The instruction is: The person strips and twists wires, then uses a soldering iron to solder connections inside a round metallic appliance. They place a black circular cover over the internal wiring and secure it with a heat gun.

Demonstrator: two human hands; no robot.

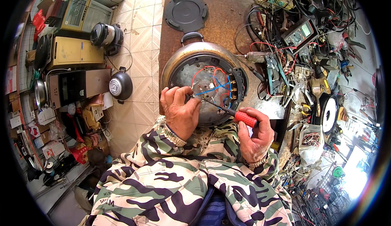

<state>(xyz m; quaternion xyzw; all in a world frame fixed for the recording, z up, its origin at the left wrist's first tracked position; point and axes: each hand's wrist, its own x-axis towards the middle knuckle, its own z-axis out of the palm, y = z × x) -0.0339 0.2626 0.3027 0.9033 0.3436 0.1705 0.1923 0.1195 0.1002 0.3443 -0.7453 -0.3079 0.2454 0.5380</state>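
An upturned steel pot appliance (183,61) lies on the wooden bench with its underside exposed, showing red and blue wires around a metal plate and a black terminal block (232,87). My right hand (255,138) is closed on a screwdriver with a red handle (245,118); its shaft reaches into the base beside my left fingers. My left hand (180,114) pinches at the lower left inside the base, by the screwdriver's tip, on something too small to make out.
A black round cover (183,12) lies behind the appliance. Tangled cables, a multimeter (299,34), pliers (273,73) and a plastic bag of wires (309,144) crowd the right side. On the left are a dark pot (121,87), a cooker (106,34) and stacked appliances (71,51).
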